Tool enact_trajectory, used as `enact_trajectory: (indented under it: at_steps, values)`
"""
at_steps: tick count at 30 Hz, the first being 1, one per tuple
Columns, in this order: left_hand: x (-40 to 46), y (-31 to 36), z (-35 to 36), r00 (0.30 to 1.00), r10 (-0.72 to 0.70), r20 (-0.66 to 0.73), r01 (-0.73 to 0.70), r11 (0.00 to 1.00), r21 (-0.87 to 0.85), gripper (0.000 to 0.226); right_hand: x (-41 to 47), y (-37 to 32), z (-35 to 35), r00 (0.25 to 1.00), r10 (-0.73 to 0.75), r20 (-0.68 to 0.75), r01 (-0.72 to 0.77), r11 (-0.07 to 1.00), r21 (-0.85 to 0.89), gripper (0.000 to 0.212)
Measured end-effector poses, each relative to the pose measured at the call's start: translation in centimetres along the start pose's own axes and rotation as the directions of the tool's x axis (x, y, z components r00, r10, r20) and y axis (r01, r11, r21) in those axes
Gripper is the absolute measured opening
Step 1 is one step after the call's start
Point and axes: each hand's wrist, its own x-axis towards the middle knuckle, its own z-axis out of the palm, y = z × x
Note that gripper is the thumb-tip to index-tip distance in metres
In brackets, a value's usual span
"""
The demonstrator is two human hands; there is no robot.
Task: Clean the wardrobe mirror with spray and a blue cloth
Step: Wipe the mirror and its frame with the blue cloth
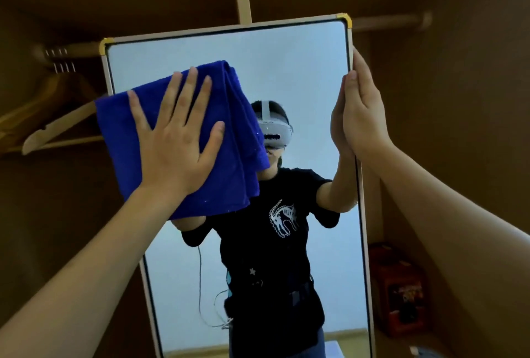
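A tall mirror point(301, 70) in a pale frame with gold corner caps stands inside the wardrobe, tilted slightly. My left hand point(175, 136) lies flat with spread fingers on a blue cloth point(229, 116), pressing it against the upper left of the glass. The cloth hangs in folds past the hand on the right and overlaps the left frame edge. My right hand point(362, 116) holds the mirror's right edge near the top, thumb on the glass side and fingers behind the frame. No spray bottle is in view.
Wooden hangers point(48, 125) hang on a rail at the left, close behind the mirror's left edge. A second rail point(393, 23) runs at the upper right. A red box point(401, 289) sits on the wardrobe floor at the lower right. Brown wardrobe walls surround the mirror.
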Motion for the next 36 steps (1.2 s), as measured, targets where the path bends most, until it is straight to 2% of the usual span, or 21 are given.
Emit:
enact_trajectory:
  at_steps: [5,16,25,36]
  values:
    - [-3.2,1.0,0.7,0.999,-0.046,0.013,0.046,0.999,0.005,0.062,0.0,0.0,0.0,1.0,-0.008,0.0,0.008,0.999,-0.034,0.044]
    - [-6.2,4.2,1.6,0.999,0.047,0.028,-0.048,0.999,0.02,0.061,0.1,0.3,0.1,0.999,-0.051,0.007,0.051,0.996,-0.075,0.044]
    - [-5.1,9.9,2.1,0.955,0.287,0.074,-0.288,0.958,0.001,0.061,0.3,0.9,0.0,0.999,-0.041,0.028,0.042,0.998,-0.056,0.045]
    - [-7.1,14.1,3.5,0.922,0.375,0.1,-0.372,0.927,-0.043,0.062,0.7,1.6,0.2,0.999,-0.054,0.006,0.054,0.995,-0.078,0.045]
